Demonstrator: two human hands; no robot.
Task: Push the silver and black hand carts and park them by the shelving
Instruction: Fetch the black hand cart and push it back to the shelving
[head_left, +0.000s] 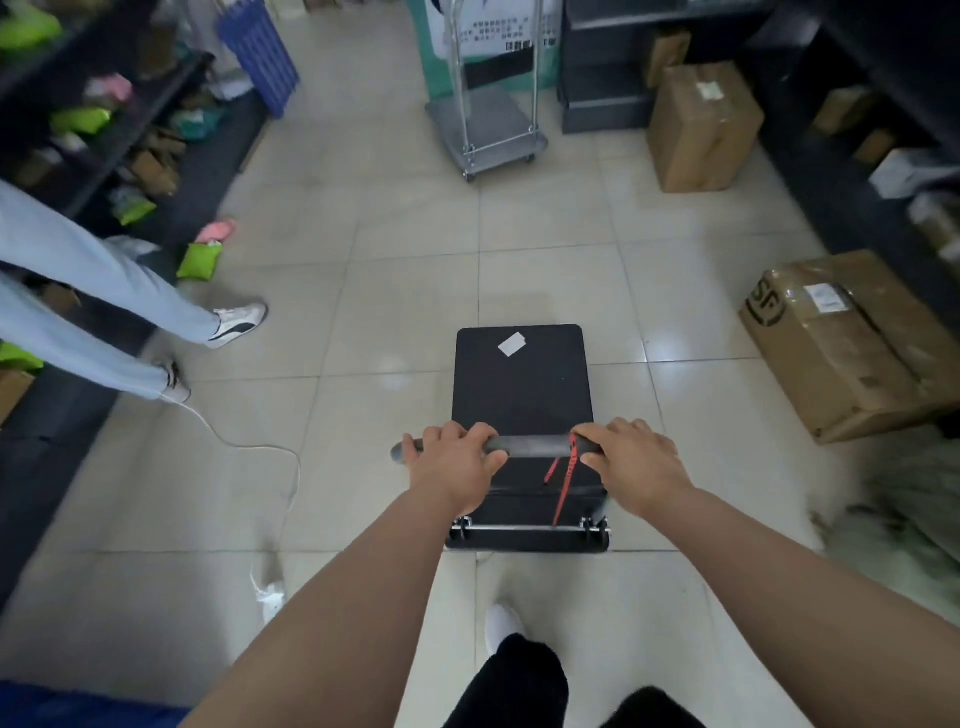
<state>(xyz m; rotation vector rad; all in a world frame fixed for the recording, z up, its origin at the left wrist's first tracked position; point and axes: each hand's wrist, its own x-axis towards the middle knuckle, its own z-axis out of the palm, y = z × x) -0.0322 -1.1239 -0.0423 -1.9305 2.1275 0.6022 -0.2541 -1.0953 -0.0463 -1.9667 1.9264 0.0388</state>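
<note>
Tiled floor (405, 270), dark shelving (104, 135) along both sides.
Left hand (453, 462) and right hand (631, 460) each clenched on black cart (522, 387) handle; silver cart (488, 130) stands ahead by shelving.

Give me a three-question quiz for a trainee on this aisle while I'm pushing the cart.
1. True or false: both hands grip the handle of the flat black platform hand cart.
2. Where does the silver metal platform hand cart stand? A) behind the person B) ahead at the aisle's end C) on a shelf
3. What hangs from the black foam-covered handle bar?

Key
1. True: the left hand and the right hand both wrap it.
2. B
3. A red strap.
</note>
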